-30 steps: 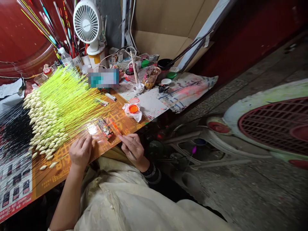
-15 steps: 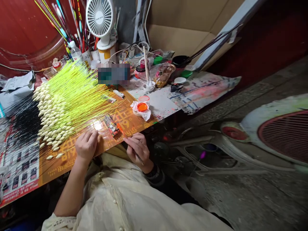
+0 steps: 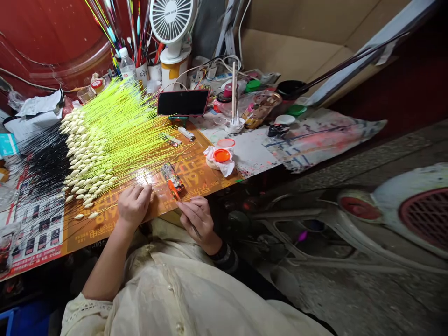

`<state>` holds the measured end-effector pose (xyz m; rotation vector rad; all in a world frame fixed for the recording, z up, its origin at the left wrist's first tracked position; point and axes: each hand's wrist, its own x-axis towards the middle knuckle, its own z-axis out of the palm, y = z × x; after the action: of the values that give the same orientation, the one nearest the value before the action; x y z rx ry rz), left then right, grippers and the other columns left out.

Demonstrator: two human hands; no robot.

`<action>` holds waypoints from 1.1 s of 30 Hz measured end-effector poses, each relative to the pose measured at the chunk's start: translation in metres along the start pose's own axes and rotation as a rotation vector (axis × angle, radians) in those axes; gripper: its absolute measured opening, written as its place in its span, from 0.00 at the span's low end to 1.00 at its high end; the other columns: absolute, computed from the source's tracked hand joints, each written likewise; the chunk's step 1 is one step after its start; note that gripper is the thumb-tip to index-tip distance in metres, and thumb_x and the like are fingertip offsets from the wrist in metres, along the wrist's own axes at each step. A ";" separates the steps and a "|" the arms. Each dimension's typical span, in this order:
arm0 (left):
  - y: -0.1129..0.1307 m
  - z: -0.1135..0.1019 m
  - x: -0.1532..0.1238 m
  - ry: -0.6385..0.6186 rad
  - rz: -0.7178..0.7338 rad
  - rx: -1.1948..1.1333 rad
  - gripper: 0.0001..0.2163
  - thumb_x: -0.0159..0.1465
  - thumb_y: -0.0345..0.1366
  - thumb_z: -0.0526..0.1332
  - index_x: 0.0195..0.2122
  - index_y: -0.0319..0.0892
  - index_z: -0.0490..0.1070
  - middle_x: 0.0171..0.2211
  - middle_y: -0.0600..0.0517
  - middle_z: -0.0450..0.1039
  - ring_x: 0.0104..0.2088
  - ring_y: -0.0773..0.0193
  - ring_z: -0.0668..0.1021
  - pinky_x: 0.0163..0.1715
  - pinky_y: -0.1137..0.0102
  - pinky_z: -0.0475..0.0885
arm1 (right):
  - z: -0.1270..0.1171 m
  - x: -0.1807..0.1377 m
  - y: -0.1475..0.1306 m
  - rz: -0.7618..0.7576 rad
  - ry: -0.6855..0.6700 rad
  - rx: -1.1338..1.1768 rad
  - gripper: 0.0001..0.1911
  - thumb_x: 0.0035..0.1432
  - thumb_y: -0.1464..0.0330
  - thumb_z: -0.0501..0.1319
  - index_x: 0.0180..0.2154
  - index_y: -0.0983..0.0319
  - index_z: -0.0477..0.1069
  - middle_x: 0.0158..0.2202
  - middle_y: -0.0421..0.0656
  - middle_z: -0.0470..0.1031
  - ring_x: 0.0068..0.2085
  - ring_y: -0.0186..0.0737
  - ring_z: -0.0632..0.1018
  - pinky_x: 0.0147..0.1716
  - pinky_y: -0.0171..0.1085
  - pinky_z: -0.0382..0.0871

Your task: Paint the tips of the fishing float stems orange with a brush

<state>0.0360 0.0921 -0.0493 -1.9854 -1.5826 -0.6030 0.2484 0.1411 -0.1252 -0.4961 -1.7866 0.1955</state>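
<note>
An orange-tipped stick [image 3: 174, 190] sits in the right hand [image 3: 198, 219], the fingers [image 3: 192, 209] closed narrowly round its shaft and its orange end out past the fingertips at 11 o'clock, just beside a patterned pack [image 3: 171, 178]. The left hand [image 3: 134, 205] lies at 9 o'clock, its fingertips [image 3: 149, 187] close together among fine yellow stems [image 3: 119, 126]; whether they grip one cannot be told. Cream float bodies [image 3: 87, 158] tip the stems at 10 o'clock, on a printed orange board [image 3: 196, 179]. An orange lid [image 3: 222, 155] sits on tissue [image 3: 228, 169] at 1 o'clock; a phone [image 3: 183, 102] stands at 12 o'clock.
</note>
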 end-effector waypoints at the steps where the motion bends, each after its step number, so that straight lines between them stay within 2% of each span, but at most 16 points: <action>1: 0.000 0.000 0.000 0.003 0.001 -0.003 0.07 0.69 0.31 0.61 0.48 0.43 0.74 0.33 0.50 0.80 0.31 0.64 0.77 0.34 0.67 0.68 | 0.000 0.000 0.000 0.004 0.000 -0.004 0.30 0.62 0.78 0.61 0.64 0.56 0.66 0.41 0.46 0.79 0.42 0.43 0.73 0.46 0.49 0.75; 11: 0.000 0.000 0.000 -0.014 0.003 -0.018 0.07 0.69 0.31 0.61 0.48 0.43 0.74 0.32 0.51 0.79 0.30 0.63 0.77 0.34 0.67 0.66 | 0.001 -0.001 -0.002 0.013 -0.030 -0.005 0.31 0.62 0.78 0.61 0.66 0.57 0.65 0.43 0.46 0.80 0.42 0.42 0.72 0.48 0.48 0.72; 18: 0.000 0.000 -0.001 -0.014 0.005 -0.017 0.08 0.69 0.31 0.62 0.49 0.43 0.73 0.33 0.50 0.80 0.31 0.63 0.77 0.35 0.67 0.67 | -0.001 -0.001 -0.002 0.016 -0.064 -0.005 0.28 0.63 0.76 0.62 0.64 0.56 0.67 0.43 0.45 0.81 0.42 0.42 0.72 0.49 0.49 0.71; 33: -0.001 0.001 -0.002 -0.029 -0.029 -0.012 0.09 0.70 0.32 0.59 0.48 0.46 0.75 0.33 0.50 0.80 0.30 0.63 0.78 0.34 0.66 0.66 | 0.001 -0.001 -0.001 0.044 -0.018 0.006 0.30 0.64 0.77 0.60 0.66 0.55 0.65 0.42 0.45 0.80 0.43 0.43 0.74 0.46 0.48 0.74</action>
<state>0.0348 0.0913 -0.0517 -1.9919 -1.6314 -0.5985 0.2479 0.1401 -0.1265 -0.5314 -1.7936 0.2366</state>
